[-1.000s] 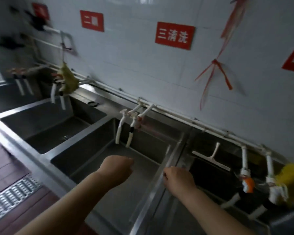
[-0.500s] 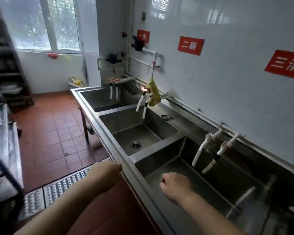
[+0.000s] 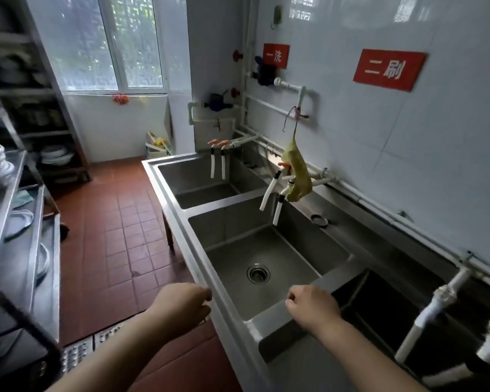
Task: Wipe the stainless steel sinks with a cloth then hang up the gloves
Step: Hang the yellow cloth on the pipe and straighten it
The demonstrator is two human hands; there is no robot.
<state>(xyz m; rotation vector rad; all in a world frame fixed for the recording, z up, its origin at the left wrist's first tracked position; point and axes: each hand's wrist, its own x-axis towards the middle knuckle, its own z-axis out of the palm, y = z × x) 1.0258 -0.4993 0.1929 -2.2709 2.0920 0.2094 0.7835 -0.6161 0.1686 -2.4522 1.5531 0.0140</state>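
A row of stainless steel sinks (image 3: 235, 196) runs along the tiled wall, the middle basin with a round drain (image 3: 258, 274). A yellow glove (image 3: 297, 176) hangs by a string from a white wall pipe above the middle basin's taps. My left hand (image 3: 183, 302) hovers loosely curled over the floor just left of the sink's front rim, holding nothing. My right hand (image 3: 313, 305) is loosely curled over the divider between the middle and near basins, also holding nothing. No cloth is visible in either hand.
White tap hoses (image 3: 268, 193) hang into the basins. A metal rack with bowls and plates (image 3: 0, 171) stands at left. Red floor tiles (image 3: 119, 236) and a floor drain grate (image 3: 79, 355) lie between rack and sinks. A window is at the far end.
The view has swung left along the sinks, from the third and fourth basins to the first and second. Both hands stay loosely curled in front of me and hold nothing throughout.
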